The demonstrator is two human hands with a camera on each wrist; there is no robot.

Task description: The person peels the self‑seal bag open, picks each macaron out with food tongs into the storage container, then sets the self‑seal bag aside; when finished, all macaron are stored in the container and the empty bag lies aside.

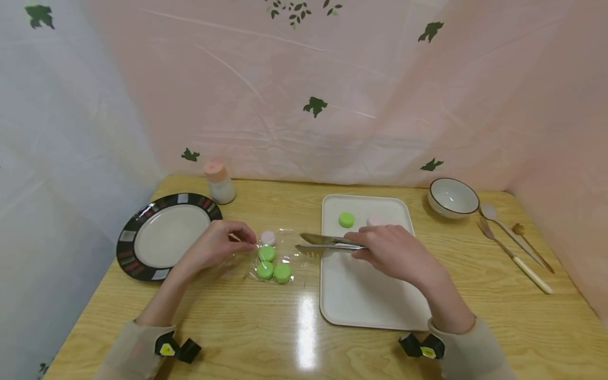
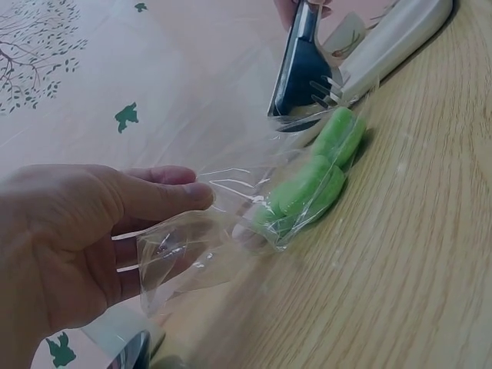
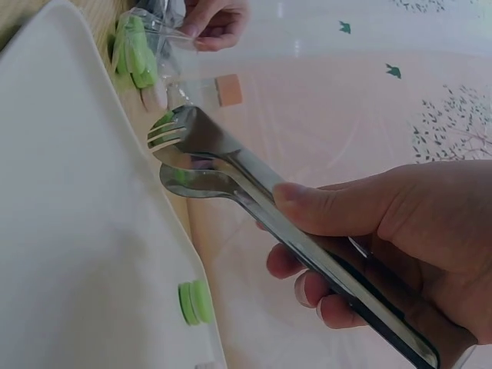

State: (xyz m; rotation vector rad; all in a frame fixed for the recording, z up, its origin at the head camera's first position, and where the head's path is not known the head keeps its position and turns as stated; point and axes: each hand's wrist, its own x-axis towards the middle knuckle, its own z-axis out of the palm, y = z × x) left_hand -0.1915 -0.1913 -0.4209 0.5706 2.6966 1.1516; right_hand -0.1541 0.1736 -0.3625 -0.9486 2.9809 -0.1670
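Observation:
My left hand (image 1: 214,247) pinches the edge of a clear plastic bag (image 2: 181,246) between thumb and fingers. Several green macarons (image 1: 267,253) and a pink macaron (image 1: 268,238) lie inside the bag on the wooden table. With my right hand (image 1: 391,250) I grip metal tongs (image 3: 269,207), one tip slotted like a fork and the other rounded like a spoon. The tips are slightly apart, pointing left towards the bag, with no macaron between them. Under my right hand is a white rectangular tray (image 1: 370,301), bearing a green macaron (image 1: 346,219) and a pink macaron (image 1: 374,219) near its far end.
A dark-rimmed plate (image 1: 166,237) lies to the left, with a pink-capped shaker (image 1: 220,184) behind the bag. At the far right stand a white bowl (image 1: 453,198), a fork (image 1: 515,258), a spoon (image 1: 510,229) and another thin utensil (image 1: 534,248). A fabric curtain (image 1: 266,105) closes off the back.

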